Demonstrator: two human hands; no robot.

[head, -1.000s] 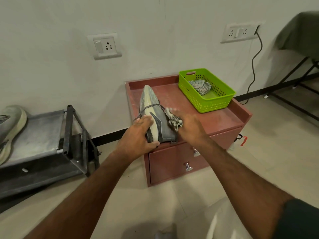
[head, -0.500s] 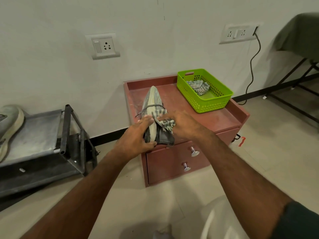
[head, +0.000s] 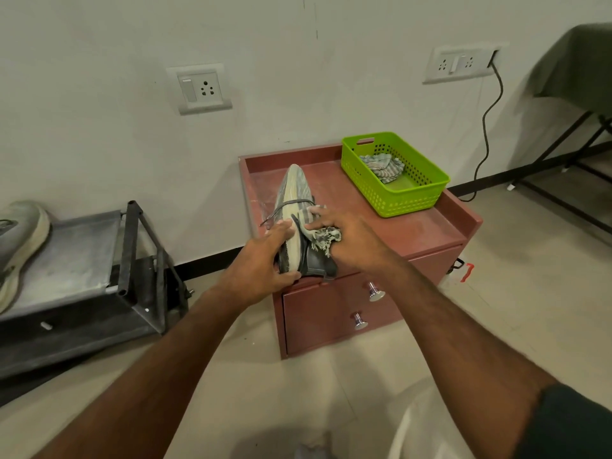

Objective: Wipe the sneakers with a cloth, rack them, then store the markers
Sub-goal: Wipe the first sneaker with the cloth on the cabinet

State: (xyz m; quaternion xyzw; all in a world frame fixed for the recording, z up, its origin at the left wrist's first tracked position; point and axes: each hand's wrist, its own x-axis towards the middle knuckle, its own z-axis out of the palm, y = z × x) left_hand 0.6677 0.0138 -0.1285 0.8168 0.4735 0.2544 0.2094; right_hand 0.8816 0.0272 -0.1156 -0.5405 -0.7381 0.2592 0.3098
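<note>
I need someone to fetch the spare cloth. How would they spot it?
Find the reddish-brown wooden drawer cabinet against the wall. On its top sits a lime-green perforated plastic basket; the crumpled grey-striped cloth lies inside, unlike the other one held against the sneaker.

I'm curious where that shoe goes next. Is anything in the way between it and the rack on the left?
Nothing visible blocks it. The sneaker is on the cabinet, held by the left hand. Only open floor lies between it and the rack, where another sneaker fills the shelf's left end.
</note>
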